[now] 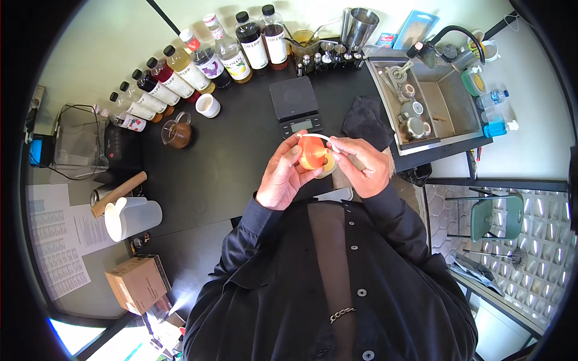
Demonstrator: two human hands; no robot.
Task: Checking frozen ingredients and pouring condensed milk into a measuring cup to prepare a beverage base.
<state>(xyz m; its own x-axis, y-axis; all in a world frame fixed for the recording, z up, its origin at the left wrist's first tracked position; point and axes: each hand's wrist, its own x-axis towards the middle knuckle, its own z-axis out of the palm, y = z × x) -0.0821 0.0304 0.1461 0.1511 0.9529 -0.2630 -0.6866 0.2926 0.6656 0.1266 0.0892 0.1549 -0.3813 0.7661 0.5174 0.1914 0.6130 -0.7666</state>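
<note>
My left hand grips an orange plastic funnel-shaped piece with a narrow spout pointing to the right. A thin white curved tube or strip arches over it, and its right end is pinched between the thumb and fingers of my right hand. Just below the spout shows a pale yellow round thing, partly hidden by the orange piece and my fingers, so I cannot tell what it is. Both hands are close to my chest, in front of a black digital scale on the dark counter.
Several syrup bottles line the back wall. Nearby are a glass jug of brown liquid, a white cup, a rack of bar tools and a dark cloth. A sink holds dishes at right; a plastic pitcher lies left.
</note>
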